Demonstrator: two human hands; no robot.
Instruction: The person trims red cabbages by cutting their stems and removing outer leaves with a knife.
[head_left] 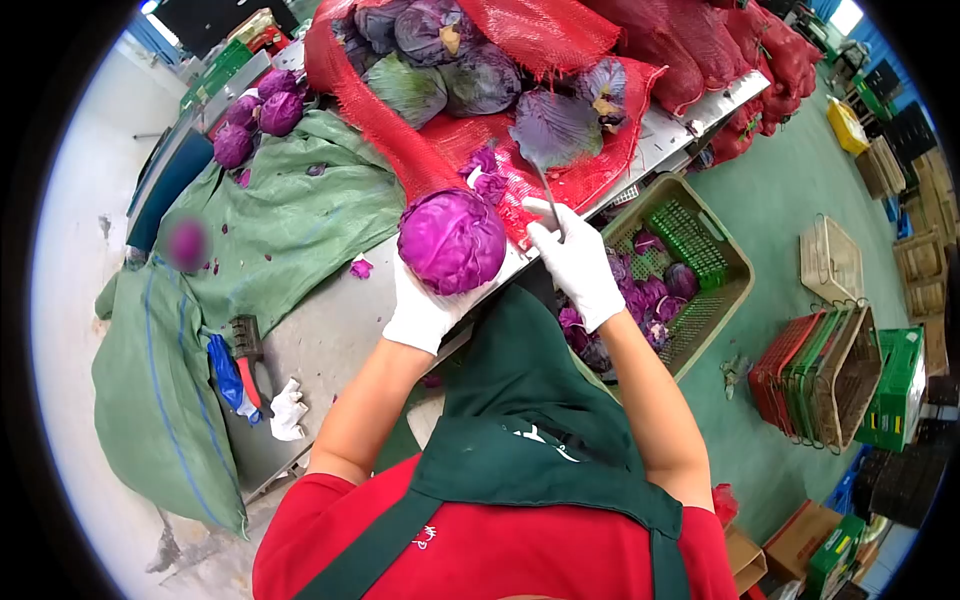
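A round purple cabbage (452,242) rests in my left hand (418,312), which wears a white glove and grips it from below at the table's front edge. My right hand (582,262), also gloved in white, is closed around a knife (546,190); its thin blade points up and away from me, to the right of the cabbage. Cut-off purple leaf pieces (484,176) lie just behind the cabbage on a red mesh sack (395,145). Several untrimmed cabbages with dark outer leaves (480,78) spill from the sack's mouth.
Below my right forearm stands a plastic crate (738,270) holding purple cabbages and leaves. Green woven sacking (320,200) covers the table's left side, near a brush (246,345) and crumpled white tissue (288,410). Several purple cabbages (280,112) sit far left. Stacked baskets (815,375) stand right.
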